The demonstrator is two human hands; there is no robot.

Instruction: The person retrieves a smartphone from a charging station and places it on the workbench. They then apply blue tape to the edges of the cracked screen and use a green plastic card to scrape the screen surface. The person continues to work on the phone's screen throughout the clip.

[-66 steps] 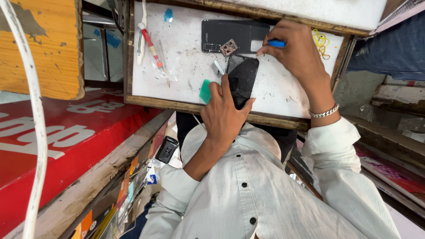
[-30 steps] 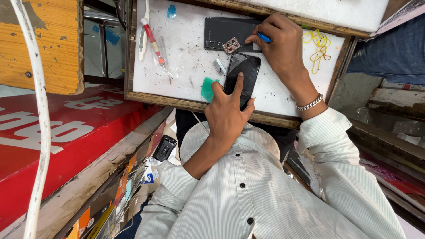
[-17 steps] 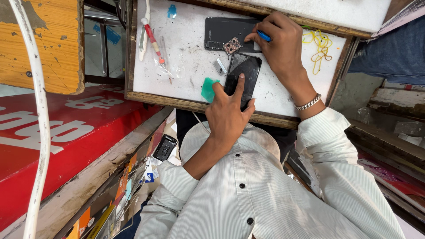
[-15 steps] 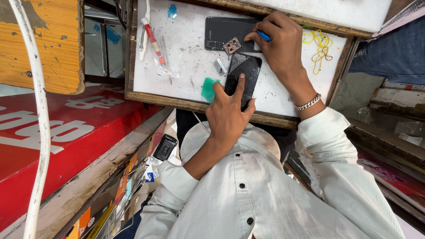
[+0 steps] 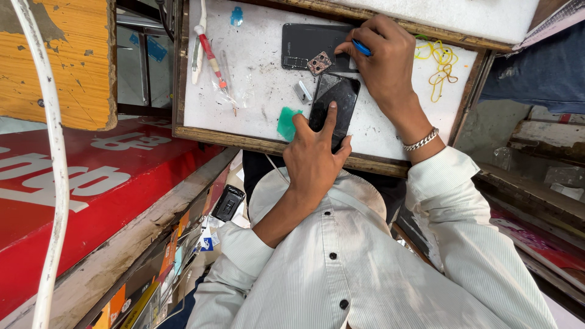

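Note:
A black phone [image 5: 336, 100] lies on a white work board [image 5: 256, 79]. My left hand [image 5: 314, 161] presses down on the phone's near half, one finger stretched along its face. At the phone's far end, my right hand [image 5: 387, 67] pinches a small blue tool [image 5: 361, 47], its tip close to the phone's top edge. Just beyond lies a dark back cover [image 5: 304, 44] with a small camera frame piece [image 5: 320, 63] on it. A green pick [image 5: 286, 123] rests on the board beside my left thumb.
A red-handled screwdriver [image 5: 210, 55], a small metal part [image 5: 303, 91] and yellow rubber bands [image 5: 439, 64] lie on the board. A red counter [image 5: 91, 183] and a white cable [image 5: 52, 152] run along the left. A small black device [image 5: 227, 203] sits below the board's wooden edge.
My right hand has shifted slightly left with the blue tool, from beside the back cover to the phone's top edge. My left hand stays on the phone.

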